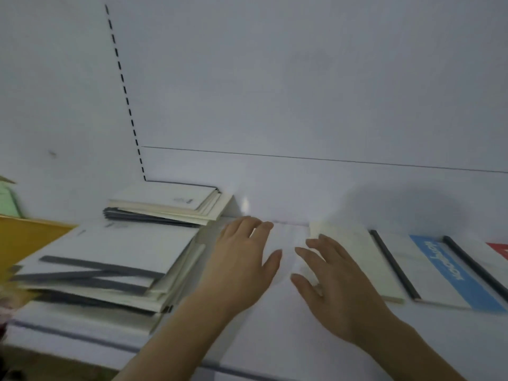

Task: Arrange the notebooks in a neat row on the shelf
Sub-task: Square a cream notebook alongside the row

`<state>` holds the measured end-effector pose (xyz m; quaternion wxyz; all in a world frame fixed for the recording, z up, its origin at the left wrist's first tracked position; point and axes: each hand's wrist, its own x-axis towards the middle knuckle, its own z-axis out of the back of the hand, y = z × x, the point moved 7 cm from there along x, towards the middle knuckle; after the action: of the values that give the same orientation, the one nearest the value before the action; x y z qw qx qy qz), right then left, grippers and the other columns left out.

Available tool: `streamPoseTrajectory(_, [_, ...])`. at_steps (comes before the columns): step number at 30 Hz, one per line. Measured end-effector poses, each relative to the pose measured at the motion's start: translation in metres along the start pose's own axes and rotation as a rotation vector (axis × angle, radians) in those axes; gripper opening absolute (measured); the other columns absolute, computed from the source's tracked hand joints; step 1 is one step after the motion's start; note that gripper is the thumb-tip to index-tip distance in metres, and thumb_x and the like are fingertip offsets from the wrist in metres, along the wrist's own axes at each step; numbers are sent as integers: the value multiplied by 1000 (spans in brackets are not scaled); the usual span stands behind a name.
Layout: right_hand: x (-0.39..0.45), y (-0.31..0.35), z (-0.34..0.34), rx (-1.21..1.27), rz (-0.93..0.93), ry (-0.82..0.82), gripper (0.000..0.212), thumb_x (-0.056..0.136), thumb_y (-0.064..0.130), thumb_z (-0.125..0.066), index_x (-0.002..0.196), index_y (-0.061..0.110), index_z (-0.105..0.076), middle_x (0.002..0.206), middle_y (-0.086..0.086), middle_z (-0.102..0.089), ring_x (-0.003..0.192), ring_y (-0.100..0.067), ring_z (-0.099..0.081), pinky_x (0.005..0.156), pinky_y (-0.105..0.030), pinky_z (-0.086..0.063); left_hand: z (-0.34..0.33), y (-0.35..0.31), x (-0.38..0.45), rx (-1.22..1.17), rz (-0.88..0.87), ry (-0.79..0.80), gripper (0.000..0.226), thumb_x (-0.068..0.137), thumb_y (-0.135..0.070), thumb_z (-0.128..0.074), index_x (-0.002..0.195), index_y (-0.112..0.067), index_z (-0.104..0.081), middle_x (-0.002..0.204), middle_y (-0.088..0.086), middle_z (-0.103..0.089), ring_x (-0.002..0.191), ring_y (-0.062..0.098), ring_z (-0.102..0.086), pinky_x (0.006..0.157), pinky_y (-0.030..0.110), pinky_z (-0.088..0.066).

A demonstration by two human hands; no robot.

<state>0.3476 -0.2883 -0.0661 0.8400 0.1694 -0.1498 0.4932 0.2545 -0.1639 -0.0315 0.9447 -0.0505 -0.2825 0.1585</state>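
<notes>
I am resting my left grip (243,259) and right grip (330,281), fingers spread, on a flat white notebook (286,243) lying on the white shelf (275,339); a cream notebook (357,259) is lying just right.

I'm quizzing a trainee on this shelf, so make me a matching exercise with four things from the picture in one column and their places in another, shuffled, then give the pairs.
Things:
1. Blue-striped notebook
2. Cream notebook
3. Big stack of notebooks
4. Small stack of notebooks

Places:
A. Front left of the shelf
B. Just right of the right hand
C. Back left, against the wall
D. Towards the right, between two dark spines

Pairs: 1-D, 2-B, 3-A, 4-C
</notes>
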Motion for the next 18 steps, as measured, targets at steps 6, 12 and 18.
streamPoseTrajectory(6, [22,103,6,54,99,-114,57,94,58,-29,132,24,-54,136,5,-51,135,-17,-37,107,-28,-31,73,78,-38,96,81,-137,52,93,-51,-39,130,-18,-58,126,1,-62,121,24,-54,105,40,-43])
streamPoseTrajectory(12, [40,206,-13,110,143,4,80,87,74,-17,149,25,-30,156,9,-23,145,-8,-10,115,-21,-9,100,189,-82,256,262,156,78,87,-75,-13,142,-28,-42,148,-2,-44,140,24,-32,117,45,-25])
streamPoseTrajectory(18, [47,247,-30,31,138,53,52,94,61,-35,128,28,-56,132,9,-55,123,-11,-44,110,-28,-30,98,223,-111,257,118,271,85,79,-77,5,134,-35,-44,136,-10,-48,130,19,-39,109,40,-33])
